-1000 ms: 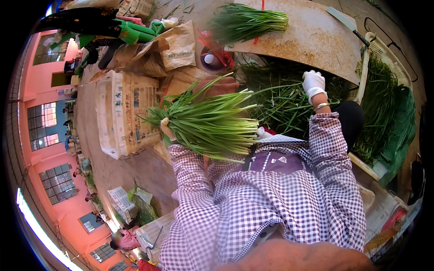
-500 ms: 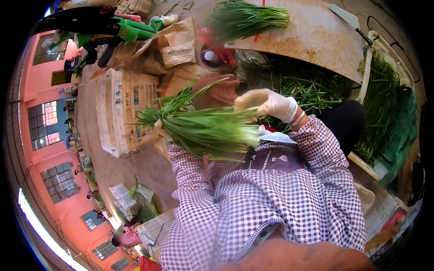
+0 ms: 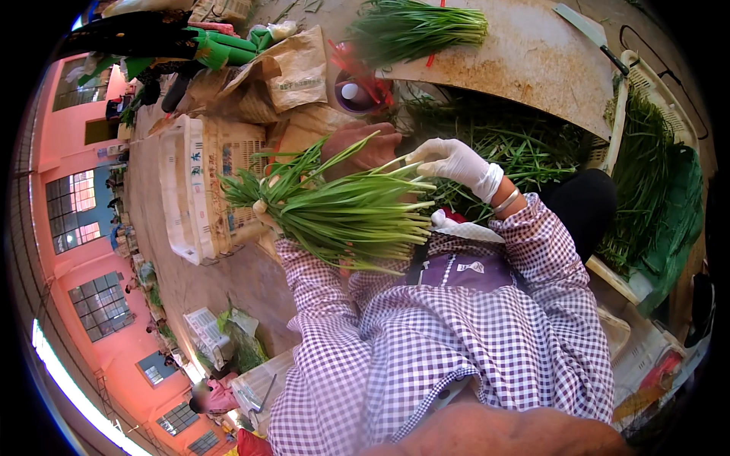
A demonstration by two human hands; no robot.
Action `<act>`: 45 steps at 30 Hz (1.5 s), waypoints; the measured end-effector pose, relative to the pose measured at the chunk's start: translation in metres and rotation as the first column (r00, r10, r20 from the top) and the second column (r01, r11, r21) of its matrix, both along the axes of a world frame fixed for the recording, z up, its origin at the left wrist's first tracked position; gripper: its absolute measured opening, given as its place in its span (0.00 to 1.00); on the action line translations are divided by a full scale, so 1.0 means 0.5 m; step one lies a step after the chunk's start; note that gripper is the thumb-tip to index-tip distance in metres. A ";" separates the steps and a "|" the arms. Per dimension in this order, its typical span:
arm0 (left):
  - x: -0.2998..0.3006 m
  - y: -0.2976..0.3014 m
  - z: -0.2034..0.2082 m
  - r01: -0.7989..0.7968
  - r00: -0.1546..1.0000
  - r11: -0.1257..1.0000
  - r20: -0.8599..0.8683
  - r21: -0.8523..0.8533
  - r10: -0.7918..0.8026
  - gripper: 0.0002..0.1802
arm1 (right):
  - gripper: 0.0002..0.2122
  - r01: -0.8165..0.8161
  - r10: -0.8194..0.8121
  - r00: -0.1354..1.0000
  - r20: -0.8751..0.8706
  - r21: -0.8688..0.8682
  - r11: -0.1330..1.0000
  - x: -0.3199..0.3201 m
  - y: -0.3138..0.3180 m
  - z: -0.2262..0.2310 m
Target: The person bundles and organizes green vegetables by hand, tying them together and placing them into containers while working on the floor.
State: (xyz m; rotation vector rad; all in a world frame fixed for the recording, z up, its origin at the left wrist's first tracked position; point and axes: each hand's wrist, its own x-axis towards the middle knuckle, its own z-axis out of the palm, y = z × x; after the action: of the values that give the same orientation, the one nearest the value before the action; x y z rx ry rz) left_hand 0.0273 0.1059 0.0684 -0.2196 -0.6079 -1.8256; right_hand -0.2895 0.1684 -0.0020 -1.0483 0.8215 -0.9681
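Closed around a bunch of long green chives (image 3: pixel 350 220), my left hand (image 3: pixel 266 213) is mostly covered by the leaves. The pale stalk ends fan out to the right, and the leafy tips hang past my hand on the left. My right hand (image 3: pixel 455 166), in a white glove, has its thumb and fingers pinched at the pale end of a chive stalk that stands out from the bunch's upper edge. Behind the stalks, a brownish rounded thing (image 3: pixel 365 144) is partly hidden.
Another chive bunch (image 3: pixel 426 30) lies on a worn board (image 3: pixel 525 57) with a knife (image 3: pixel 589 34). Loose greens (image 3: pixel 517 156) lie below the board. At right stands a basket (image 3: pixel 669 114) of greens; at left, white crates (image 3: pixel 186 190) and sacks (image 3: pixel 300 72).
My right hand has drawn slightly up and right from the stalk ends, and its fingers have come to a pinch. The bunch has shifted slightly left, its stalk ends more spread.
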 end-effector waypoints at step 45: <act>0.187 -0.049 -0.100 -0.121 0.879 0.921 0.470 0.370 -0.074 0.17 | 0.05 0.200 -0.288 -0.302 -0.909 -0.356 0.913 -0.190 -0.016 -0.187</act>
State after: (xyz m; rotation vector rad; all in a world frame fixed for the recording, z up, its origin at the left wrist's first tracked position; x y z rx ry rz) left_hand 0.1207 0.0815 0.0182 0.5250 -0.5597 -1.9426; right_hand -0.3845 0.1603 -0.0953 -1.7300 2.5872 -0.1285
